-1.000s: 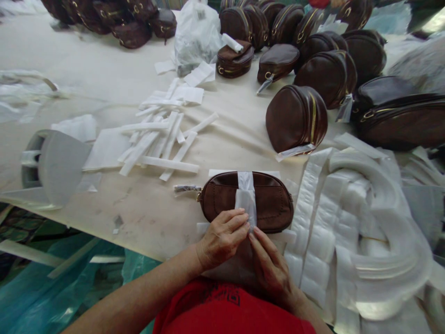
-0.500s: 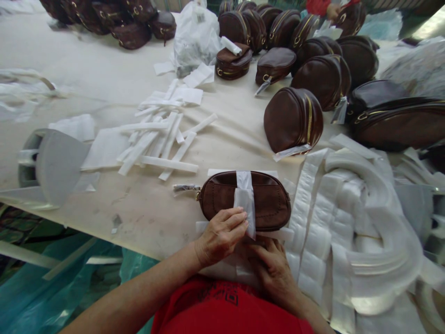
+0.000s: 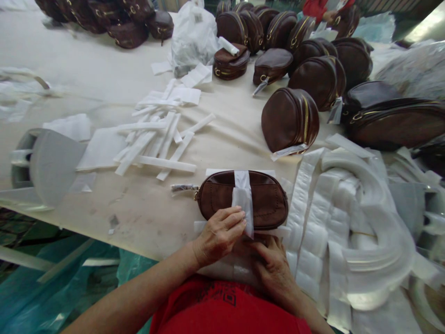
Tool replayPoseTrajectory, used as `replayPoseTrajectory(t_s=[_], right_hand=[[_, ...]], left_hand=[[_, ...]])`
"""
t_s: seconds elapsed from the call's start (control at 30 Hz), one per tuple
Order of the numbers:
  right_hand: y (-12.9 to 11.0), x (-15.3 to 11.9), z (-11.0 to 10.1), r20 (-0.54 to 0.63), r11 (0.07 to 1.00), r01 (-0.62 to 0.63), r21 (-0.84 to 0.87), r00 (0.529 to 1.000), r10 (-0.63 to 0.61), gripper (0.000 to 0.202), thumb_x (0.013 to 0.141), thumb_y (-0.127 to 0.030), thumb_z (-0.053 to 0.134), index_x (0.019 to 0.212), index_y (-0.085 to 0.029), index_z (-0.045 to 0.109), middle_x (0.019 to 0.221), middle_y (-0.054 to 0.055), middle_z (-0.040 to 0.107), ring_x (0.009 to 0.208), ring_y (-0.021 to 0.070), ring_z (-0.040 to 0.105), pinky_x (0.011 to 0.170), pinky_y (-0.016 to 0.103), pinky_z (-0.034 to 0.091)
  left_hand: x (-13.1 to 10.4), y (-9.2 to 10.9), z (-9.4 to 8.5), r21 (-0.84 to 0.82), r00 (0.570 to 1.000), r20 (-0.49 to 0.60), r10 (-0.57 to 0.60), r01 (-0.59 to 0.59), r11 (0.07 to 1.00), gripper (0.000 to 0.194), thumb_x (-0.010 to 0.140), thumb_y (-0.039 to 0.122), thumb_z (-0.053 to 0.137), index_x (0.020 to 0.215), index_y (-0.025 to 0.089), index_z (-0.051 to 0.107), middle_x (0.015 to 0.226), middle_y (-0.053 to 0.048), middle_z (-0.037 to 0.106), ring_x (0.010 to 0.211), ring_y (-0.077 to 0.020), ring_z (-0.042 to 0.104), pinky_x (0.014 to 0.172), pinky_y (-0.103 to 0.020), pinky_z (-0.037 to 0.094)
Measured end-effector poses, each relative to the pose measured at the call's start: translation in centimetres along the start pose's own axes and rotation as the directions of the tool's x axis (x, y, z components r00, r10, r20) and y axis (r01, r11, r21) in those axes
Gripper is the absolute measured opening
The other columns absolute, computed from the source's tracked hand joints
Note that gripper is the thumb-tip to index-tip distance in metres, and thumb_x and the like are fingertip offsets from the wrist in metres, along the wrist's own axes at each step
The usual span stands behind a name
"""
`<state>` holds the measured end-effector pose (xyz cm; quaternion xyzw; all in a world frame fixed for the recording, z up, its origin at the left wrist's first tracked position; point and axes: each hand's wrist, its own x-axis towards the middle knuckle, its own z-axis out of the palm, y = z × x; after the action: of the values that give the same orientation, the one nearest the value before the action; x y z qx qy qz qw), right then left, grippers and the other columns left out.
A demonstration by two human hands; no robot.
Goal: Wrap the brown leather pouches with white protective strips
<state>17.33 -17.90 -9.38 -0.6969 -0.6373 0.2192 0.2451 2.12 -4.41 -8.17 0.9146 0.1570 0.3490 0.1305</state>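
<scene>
A small dark brown oval bag (image 3: 264,204) lies on the table in front of me, its flat side up. A translucent plastic strip (image 3: 247,206) crosses its middle from the far edge to the near edge. The fingers of my left hand (image 3: 222,232) are together and pressed on the strip at the bag's near edge. Close beside it, my right hand (image 3: 273,262) is curled at the bag's near side, its fingertips hidden. A wrapped zipper pull (image 3: 183,187) sticks out at the bag's left end. White sheet material shows under the bag.
Loose white strips (image 3: 167,139) are heaped to the left, past a grey tape dispenser (image 3: 52,167). A thick bundle of folded plastic strips (image 3: 375,260) lies at my right. Several brown bags (image 3: 290,118) stand farther back. A co-worker's hand (image 3: 328,17) touches a bag there.
The view has shifted slightly, so the whole scene sits a little farther left. Both hands keep nearly the same place at the bag's near edge.
</scene>
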Motion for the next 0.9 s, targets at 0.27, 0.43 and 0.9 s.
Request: replayPoseTrajectory(t_s=[0.27, 0.43, 0.9], right_hand=[[-0.6, -0.3, 1.1, -0.272, 0.974, 0.226, -0.017, 0.936, -0.222, 0.030, 0.079, -0.007, 0.045, 0.089, -0.023, 0.068, 0.099, 0.007, 0.059, 0.094, 0.0208, 0.054, 0.075, 0.033, 0.046], [-1.2, 0.4, 0.3, -0.274, 0.847, 0.529, -0.060, 0.807, -0.524, 0.026, 0.090, -0.011, 0.039, 0.091, -0.014, 0.064, 0.083, 0.007, 0.067, 0.086, 0.0180, 0.059, 0.075, 0.030, 0.045], [-2.1, 0.2, -1.4, -0.207, 0.794, 0.607, 0.030, 0.781, -0.589, 0.024, 0.093, -0.009, 0.038, 0.087, -0.012, 0.062, 0.074, 0.005, 0.066, 0.076, 0.0146, 0.059, 0.073, 0.027, 0.046]], left_hand=[[0.1, 0.2, -0.1, 0.013, 1.000, -0.003, 0.001, -0.001, 1.000, 0.018, 0.092, 0.013, 0.044, 0.099, 0.010, 0.060, 0.101, -0.010, 0.067, 0.107, -0.0212, 0.058, 0.087, -0.035, 0.055], [-0.2, 0.2, 0.1, 0.025, 1.000, 0.011, 0.008, -0.009, 1.000, 0.019, 0.089, 0.010, 0.046, 0.101, 0.010, 0.060, 0.103, -0.011, 0.066, 0.109, -0.0223, 0.057, 0.088, -0.037, 0.053], [-0.1, -0.1, 0.3, 0.069, 0.996, -0.032, 0.081, -0.079, 0.994, 0.017, 0.090, 0.009, 0.045, 0.099, 0.007, 0.060, 0.103, -0.013, 0.066, 0.109, -0.0238, 0.057, 0.088, -0.039, 0.053]])
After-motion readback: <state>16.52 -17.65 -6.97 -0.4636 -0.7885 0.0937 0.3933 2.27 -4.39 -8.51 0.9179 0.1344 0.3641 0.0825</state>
